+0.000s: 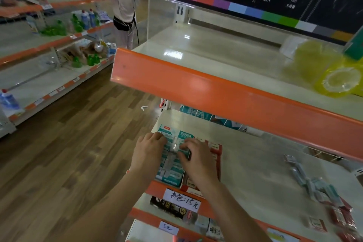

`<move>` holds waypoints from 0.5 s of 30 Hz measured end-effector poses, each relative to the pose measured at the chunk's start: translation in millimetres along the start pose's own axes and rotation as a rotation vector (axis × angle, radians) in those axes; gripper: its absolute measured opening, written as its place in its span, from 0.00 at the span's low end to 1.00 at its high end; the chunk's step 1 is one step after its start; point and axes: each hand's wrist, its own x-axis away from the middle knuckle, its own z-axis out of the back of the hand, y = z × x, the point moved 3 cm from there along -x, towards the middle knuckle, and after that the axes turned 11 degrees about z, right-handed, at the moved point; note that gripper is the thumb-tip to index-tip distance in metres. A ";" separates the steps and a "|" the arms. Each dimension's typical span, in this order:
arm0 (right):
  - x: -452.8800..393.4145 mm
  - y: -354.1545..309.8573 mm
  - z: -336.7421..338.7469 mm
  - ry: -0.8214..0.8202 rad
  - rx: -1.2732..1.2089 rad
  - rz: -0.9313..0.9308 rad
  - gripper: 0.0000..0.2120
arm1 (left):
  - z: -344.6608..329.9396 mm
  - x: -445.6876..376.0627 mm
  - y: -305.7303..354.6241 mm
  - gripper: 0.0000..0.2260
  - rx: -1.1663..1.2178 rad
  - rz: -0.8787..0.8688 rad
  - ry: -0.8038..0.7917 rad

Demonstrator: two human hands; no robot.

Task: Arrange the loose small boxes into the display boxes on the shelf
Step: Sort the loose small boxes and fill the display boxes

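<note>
2 hands work side by side at the left end of the middle shelf (255, 163). At far left across the aisle, another shelving unit (49, 45) carries green and blue bottles, and a person in pale clothes (123, 2) stands beside it, cut off at the top edge. The left hand (148, 151) rests with bent fingers on the near-left part of the teal display box (169, 171), its fingertips pressing on the teal small boxes (170, 163) packed inside. The right hand (198, 157) curls its fingers over the box's right side, and between the 2 sets of fingertips sits a pale blurred item; I cannot tell whether either hand actually pinches it. Just right of the teal box, touching it, stands a red display box (216, 149), mostly hidden under the right wrist. A handwritten price label (182, 200) hangs on the orange shelf edge below. Farther right, well apart from the hands, loose small boxes (324, 196) in teal and red lie scattered, smeared by motion blur. Above, yellow tape rolls (337, 82) sit on the upper shelf.
</note>
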 end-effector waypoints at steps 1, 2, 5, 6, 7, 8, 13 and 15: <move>0.5 0.7 0.1 0.005 0.007 0.001 0.08 | -0.8 0.6 1.3 0.14 -0.001 0.014 0.004; 1.0 1.3 -0.2 0.009 0.008 -0.004 0.07 | -1.9 1.6 2.3 0.14 0.003 0.021 0.007; 2.4 2.4 -2.4 0.010 -0.004 -0.025 0.07 | -3.1 4.4 4.4 0.16 -0.007 0.029 0.008; 2.5 2.5 -2.7 0.009 -0.007 -0.029 0.08 | -2.3 4.9 4.8 0.16 -0.017 0.031 0.014; 2.4 2.7 -2.5 0.005 -0.011 -0.031 0.08 | -1.0 5.0 5.4 0.16 -0.026 0.032 0.021; 2.2 3.0 -1.8 -0.007 -0.015 -0.032 0.08 | 0.4 5.0 6.2 0.15 -0.037 0.032 0.025; 8.2 6.8 8.2 -0.097 -0.044 0.018 0.15 | 0.8 4.6 14.2 0.18 -0.097 0.031 0.013; 16.3 11.2 18.0 -0.032 -0.058 0.049 0.15 | -1.7 5.5 19.6 0.19 -0.103 0.037 -0.005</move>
